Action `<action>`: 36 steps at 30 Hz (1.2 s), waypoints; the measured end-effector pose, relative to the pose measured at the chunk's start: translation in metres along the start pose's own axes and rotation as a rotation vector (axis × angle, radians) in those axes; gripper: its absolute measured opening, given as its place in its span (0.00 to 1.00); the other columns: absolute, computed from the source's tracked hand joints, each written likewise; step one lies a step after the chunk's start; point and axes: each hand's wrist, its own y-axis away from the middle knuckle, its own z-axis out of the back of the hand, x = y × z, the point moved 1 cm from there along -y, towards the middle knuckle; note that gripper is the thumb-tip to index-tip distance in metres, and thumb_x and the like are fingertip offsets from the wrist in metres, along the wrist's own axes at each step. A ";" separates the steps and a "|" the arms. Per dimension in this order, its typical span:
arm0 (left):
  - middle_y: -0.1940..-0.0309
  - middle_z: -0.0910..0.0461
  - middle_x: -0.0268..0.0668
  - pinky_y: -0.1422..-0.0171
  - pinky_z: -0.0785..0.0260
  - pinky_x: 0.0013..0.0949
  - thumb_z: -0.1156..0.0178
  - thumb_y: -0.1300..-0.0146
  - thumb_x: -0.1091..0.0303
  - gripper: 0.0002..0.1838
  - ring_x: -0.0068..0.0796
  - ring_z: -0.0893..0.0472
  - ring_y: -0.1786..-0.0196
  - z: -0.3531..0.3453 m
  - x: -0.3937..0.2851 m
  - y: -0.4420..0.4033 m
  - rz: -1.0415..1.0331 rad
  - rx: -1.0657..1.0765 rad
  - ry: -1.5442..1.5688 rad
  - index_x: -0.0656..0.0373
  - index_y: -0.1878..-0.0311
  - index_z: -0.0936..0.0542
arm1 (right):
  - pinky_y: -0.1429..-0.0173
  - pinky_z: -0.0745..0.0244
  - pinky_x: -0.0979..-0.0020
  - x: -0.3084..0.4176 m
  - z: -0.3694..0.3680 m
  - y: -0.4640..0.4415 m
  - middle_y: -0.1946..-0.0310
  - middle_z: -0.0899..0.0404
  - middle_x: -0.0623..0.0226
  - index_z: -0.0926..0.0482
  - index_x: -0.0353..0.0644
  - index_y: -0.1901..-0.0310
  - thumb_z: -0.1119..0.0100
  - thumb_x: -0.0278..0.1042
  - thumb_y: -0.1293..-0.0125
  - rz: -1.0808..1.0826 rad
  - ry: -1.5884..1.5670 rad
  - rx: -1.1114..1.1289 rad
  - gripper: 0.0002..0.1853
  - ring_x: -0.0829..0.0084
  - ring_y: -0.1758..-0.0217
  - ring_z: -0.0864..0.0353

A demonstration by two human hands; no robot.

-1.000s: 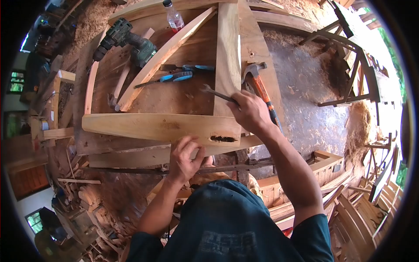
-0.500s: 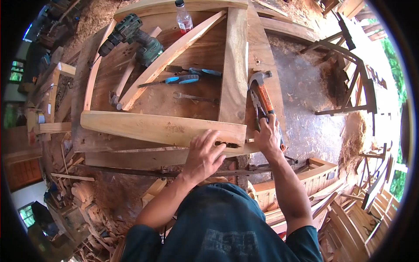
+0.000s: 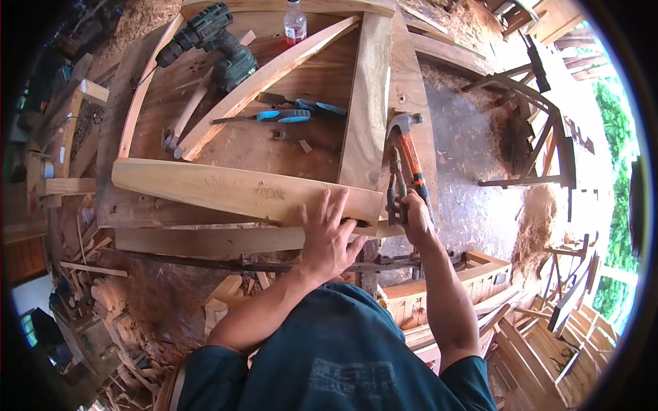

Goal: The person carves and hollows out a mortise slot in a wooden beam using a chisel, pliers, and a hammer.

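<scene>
My right hand [image 3: 417, 218] is closed on a pair of pliers [image 3: 395, 183], jaws pointing away from me. Just right of the pliers lies a claw hammer [image 3: 411, 154] with an orange and black handle. My left hand [image 3: 330, 236] rests open, fingers spread, on the near end of a pale wooden rail [image 3: 233, 195]. Its index finger lies over a dark slot in that rail and partly hides it. The rail meets a wide upright board [image 3: 367, 103] of a wooden frame.
Inside the frame are a green cordless drill [image 3: 219, 48], blue-handled chisels [image 3: 284, 116], a curved wooden piece [image 3: 267, 82] and a bottle [image 3: 295, 24] with red liquid. A second hammer [image 3: 171, 142] lies at left. A long bar clamp [image 3: 226, 262] runs along the near edge.
My right hand has drawn the pliers nearer and a little left, away from the hammer. My left hand has shifted slightly over the slot. The whole view has moved a little.
</scene>
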 end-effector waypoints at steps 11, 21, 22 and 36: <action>0.50 0.14 0.40 0.43 0.26 0.49 0.36 0.32 0.65 0.06 0.46 0.16 0.43 0.055 0.058 -0.048 0.293 -0.119 0.499 0.54 0.58 0.15 | 0.31 0.30 0.54 0.016 -0.026 0.022 0.41 0.21 0.47 0.18 0.36 0.45 0.29 0.40 0.42 0.354 1.004 -0.272 0.25 0.46 0.40 0.22; 0.49 0.18 0.43 0.42 0.24 0.47 0.37 0.38 0.73 0.12 0.48 0.18 0.46 0.046 0.178 -0.149 -0.217 0.045 -0.267 0.58 0.51 0.16 | 0.35 0.27 0.59 0.037 -0.005 0.074 0.43 0.20 0.53 0.17 0.37 0.49 0.31 0.37 0.39 0.295 0.616 -0.319 0.18 0.55 0.38 0.21; 0.47 0.20 0.43 0.40 0.25 0.47 0.35 0.40 0.73 0.14 0.48 0.19 0.43 0.045 0.179 -0.155 -0.177 0.102 -0.280 0.58 0.50 0.17 | 0.36 0.26 0.59 0.037 -0.001 0.080 0.45 0.20 0.54 0.17 0.37 0.49 0.31 0.37 0.38 0.249 0.565 -0.312 0.18 0.55 0.38 0.21; 0.53 0.22 0.48 0.49 0.24 0.44 0.36 0.38 0.78 0.21 0.49 0.18 0.52 0.100 0.092 -0.091 -0.159 -0.215 0.176 0.57 0.44 0.30 | 0.38 0.24 0.67 0.096 -0.021 0.160 0.47 0.20 0.59 0.25 0.31 0.40 0.37 0.29 0.29 0.381 0.001 -0.286 0.19 0.71 0.44 0.19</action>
